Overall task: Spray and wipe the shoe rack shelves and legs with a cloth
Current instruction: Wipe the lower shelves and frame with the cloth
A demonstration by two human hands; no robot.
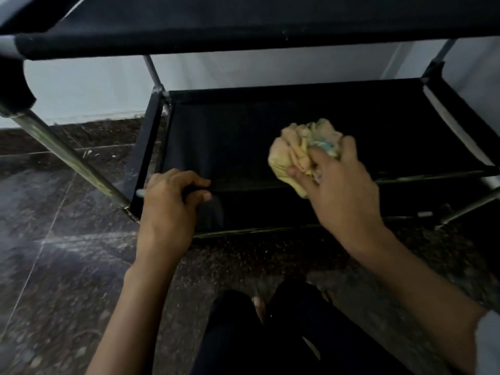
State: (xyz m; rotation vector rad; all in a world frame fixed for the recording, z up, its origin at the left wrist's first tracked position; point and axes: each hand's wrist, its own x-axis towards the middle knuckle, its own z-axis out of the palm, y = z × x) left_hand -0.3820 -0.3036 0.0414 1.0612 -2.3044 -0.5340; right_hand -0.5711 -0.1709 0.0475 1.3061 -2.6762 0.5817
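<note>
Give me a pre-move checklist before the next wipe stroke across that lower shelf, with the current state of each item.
1. Cloth bunched in the right hand: ok.
2. Cloth against the lower shelf fabric: cannot tell, contact is hidden in the dark.
3. Left hand gripping the shelf's front rail to steady the rack: ok.
4. Shelf free of shoes in the wipe path: ok.
5. Shelf wet from spray: cannot tell.
6. Spray bottle within reach: cannot tell, none in view.
</note>
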